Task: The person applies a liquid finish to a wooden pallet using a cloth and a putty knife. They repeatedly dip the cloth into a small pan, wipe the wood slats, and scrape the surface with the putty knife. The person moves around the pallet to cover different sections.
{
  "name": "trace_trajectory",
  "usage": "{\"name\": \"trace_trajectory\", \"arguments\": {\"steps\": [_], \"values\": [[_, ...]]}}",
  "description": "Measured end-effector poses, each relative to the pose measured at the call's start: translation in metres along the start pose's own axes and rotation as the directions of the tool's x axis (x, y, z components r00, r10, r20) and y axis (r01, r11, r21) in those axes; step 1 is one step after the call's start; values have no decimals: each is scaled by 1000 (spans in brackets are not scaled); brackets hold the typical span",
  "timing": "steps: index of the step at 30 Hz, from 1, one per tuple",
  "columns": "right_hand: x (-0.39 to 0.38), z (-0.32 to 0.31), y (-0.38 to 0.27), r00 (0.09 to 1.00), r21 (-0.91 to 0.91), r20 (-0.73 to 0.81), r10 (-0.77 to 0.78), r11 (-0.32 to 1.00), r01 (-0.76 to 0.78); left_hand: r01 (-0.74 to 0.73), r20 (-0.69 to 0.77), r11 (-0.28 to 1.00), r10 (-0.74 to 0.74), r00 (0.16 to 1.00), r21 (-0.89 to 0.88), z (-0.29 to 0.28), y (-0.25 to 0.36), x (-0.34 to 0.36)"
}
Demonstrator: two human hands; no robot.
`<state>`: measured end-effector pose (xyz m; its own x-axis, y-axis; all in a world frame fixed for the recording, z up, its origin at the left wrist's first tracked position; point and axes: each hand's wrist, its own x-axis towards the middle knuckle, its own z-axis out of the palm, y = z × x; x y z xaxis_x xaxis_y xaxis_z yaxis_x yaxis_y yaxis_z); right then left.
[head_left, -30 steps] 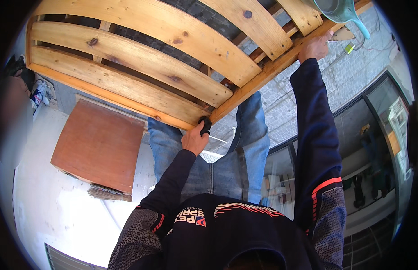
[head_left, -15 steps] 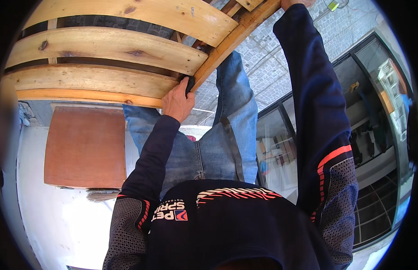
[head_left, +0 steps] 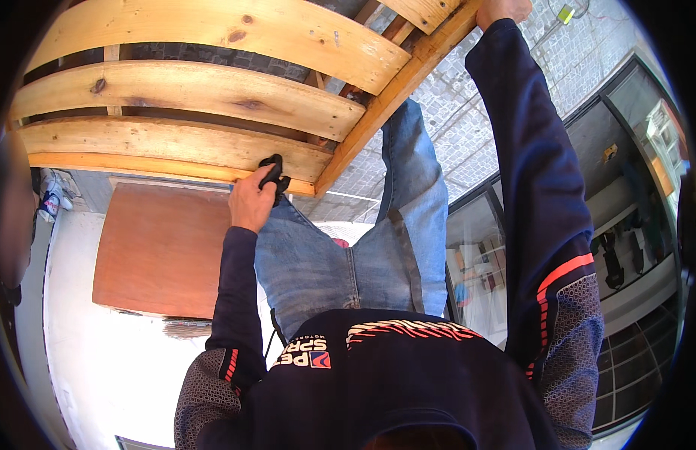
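Note:
A slatted wooden frame (head_left: 183, 80) of pale, knotty boards fills the upper left, with a beam (head_left: 404, 97) along its right side. My left hand (head_left: 250, 199) is at the frame's near edge, its fingers closed around a small black object (head_left: 273, 172) that rests against the lowest slat. The kind of this object is unclear. At the top of the picture, my right hand (head_left: 504, 10) is closed at the far end of the beam; its fingertips are cut off or hidden by the wood.
Below the frame on the left stands a reddish-brown panel or box (head_left: 160, 247) beside a bright white surface. Grey paving (head_left: 363, 172) lies beyond my legs. Glass doors with dark frames (head_left: 565, 225) are on the right. Blurred at the far left is an unclear brownish shape (head_left: 12, 210).
My left hand has moved left along the frame's near edge, away from the corner, with the black object in it. The right hand stays at the beam. The view has shifted slightly.

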<state>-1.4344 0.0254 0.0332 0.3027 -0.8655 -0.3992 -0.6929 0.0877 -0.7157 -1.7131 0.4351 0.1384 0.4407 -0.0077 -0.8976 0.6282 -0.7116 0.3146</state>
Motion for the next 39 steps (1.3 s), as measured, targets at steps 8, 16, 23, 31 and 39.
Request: {"name": "trace_trajectory", "arguments": {"steps": [8,16,23,31,39], "values": [[3,-8,-3,992,-105,-112,-60,993,48,-145,160,938,99,982,313,86,20,-17],[14,-1,7,976,-295,-133,-170,947,125,-179,277,758,-3,961,627,12,4,16],[31,-7,16,987,-317,-48,-150,940,128,-110,9,827,126,992,552,-60,-17,15],[-23,-127,17,971,-222,-213,-110,973,62,-303,102,742,305,947,598,-132,-71,40],[-207,-361,38,930,-459,-255,-263,880,123,-28,-344,702,383,857,712,-421,-155,113]]}}
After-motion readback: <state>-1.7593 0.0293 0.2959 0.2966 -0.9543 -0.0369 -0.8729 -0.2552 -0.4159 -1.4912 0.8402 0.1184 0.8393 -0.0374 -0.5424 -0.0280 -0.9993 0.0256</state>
